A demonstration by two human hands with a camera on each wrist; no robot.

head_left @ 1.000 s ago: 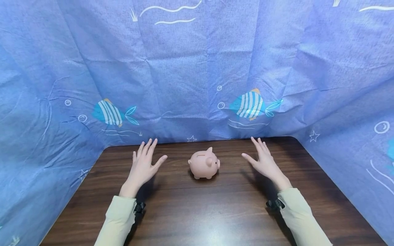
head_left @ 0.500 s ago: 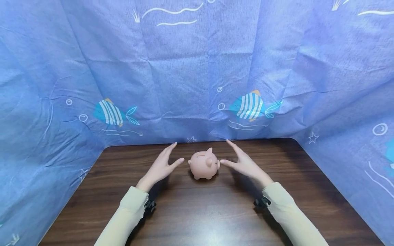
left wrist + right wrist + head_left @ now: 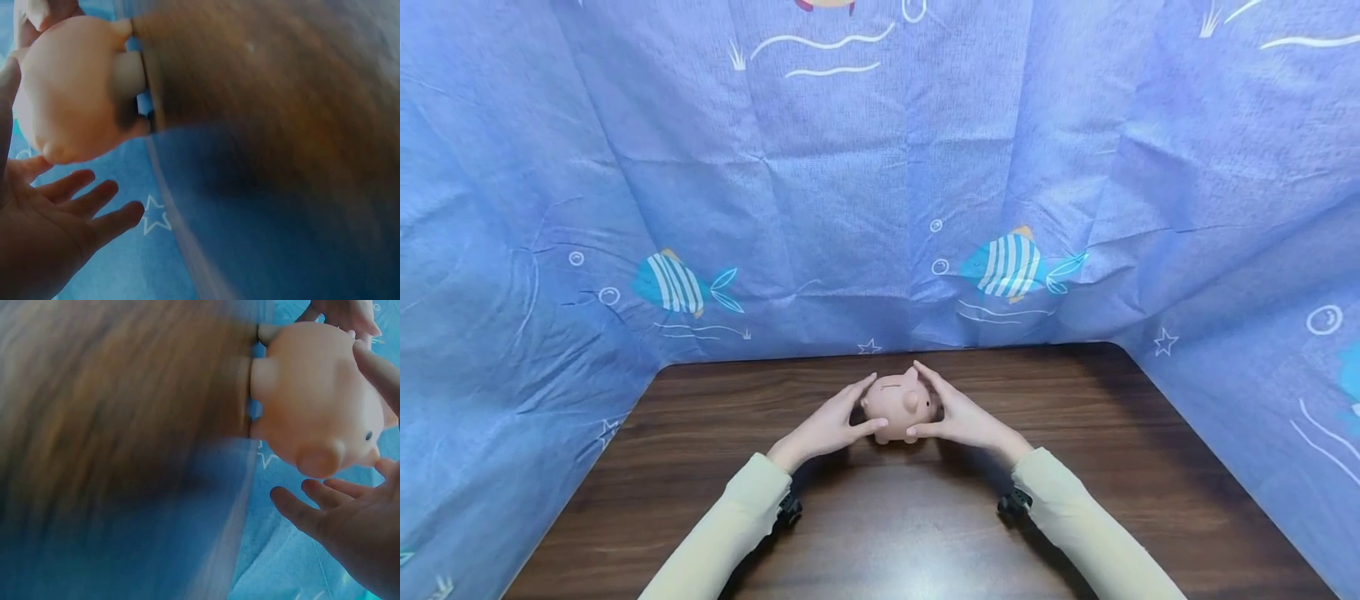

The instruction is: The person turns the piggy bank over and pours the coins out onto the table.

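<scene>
A pink piggy bank [image 3: 895, 406] stands upright on its short feet, coin slot on top and snout to the right in the head view. My left hand [image 3: 827, 427] is at its tail end, thumb at the front of the body and fingers reaching toward the back. At the snout end, my right hand [image 3: 964, 418] mirrors it, fingertips beside an ear. Both wrist views show spread, fairly straight fingers: those of the left hand [image 3: 56, 219] lie beside the tail, those of the right hand [image 3: 356, 519] near the snout. Dark gaps separate the palms from the body.
The dark wooden table [image 3: 895, 517] has rounded far corners. Behind it and along both sides hangs a blue curtain [image 3: 842, 200] with printed fish. A small black device [image 3: 788, 508] sits at the left wrist, another black device [image 3: 1017, 503] at the right.
Both hands have moved inward from wide apart to either end of the piggy bank. The piggy bank stays in its place on the table; the head view has shifted slightly.
</scene>
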